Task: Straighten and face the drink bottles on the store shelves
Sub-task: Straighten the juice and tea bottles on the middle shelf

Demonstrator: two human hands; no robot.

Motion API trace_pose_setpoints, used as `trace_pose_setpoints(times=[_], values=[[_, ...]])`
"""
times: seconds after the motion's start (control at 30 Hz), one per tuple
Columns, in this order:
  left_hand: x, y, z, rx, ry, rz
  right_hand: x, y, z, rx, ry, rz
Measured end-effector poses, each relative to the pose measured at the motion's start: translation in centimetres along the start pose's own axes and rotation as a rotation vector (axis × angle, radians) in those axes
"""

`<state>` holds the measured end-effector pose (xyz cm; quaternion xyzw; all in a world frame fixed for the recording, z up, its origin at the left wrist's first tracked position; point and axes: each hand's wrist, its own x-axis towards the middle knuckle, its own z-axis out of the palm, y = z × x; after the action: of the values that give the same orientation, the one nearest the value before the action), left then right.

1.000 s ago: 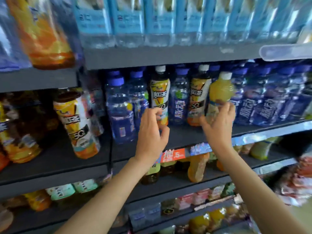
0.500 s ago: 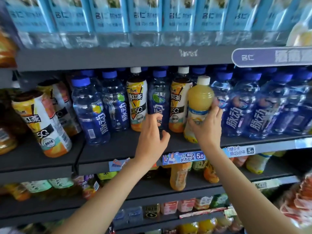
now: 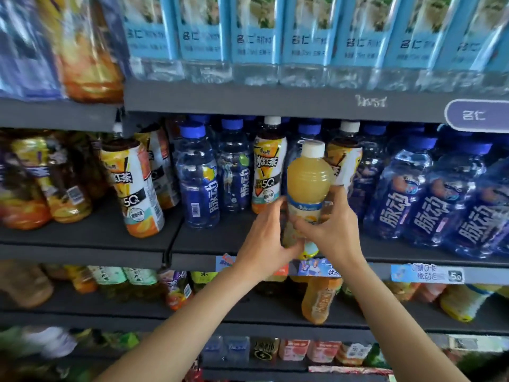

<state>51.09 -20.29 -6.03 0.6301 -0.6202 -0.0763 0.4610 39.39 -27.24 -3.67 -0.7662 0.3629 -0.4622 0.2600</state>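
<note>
The hands cover the lower label of the yellow juice bottle (image 3: 308, 177). Far left of them, the tea bottles (image 3: 35, 183) smear with blur; the price tag (image 3: 319, 267) beneath them is half hidden.

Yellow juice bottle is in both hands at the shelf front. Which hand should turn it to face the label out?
Right, probably. The right hand wraps the yellow juice bottle at its label band, thumb in front, so it can twist. The left hand cups the base and suits steadying.
</note>
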Motion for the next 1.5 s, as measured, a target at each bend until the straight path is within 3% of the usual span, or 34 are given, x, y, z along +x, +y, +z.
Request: trace_pose_setpoints(times=[0.33,0.63,0.87,1.1,1.5], values=[[-3.9,-4.4,-8.3,0.077,0.236,-0.128,-0.8,-6.6,7.4,0.168,-0.330,-0.220],[-8.1,-8.1,-16.4,0.114,0.323,-0.103,-2.3,-13.6,13.6,0.160,-0.409,-0.359],[-13.6,-14.5,-27.3,0.179,0.374,-0.124,-5.6,-21.5,24.5,0.183,-0.451,-0.417],[-19.0,-21.0,-38.2,0.207,0.397,-0.280,-8.6,-28.6,36.3,0.259,-0.555,-0.370],[-22.1,-29.3,-53.4,0.228,0.244,-0.443,-7.9,-37.3,52.3,0.256,-0.712,-0.342]])
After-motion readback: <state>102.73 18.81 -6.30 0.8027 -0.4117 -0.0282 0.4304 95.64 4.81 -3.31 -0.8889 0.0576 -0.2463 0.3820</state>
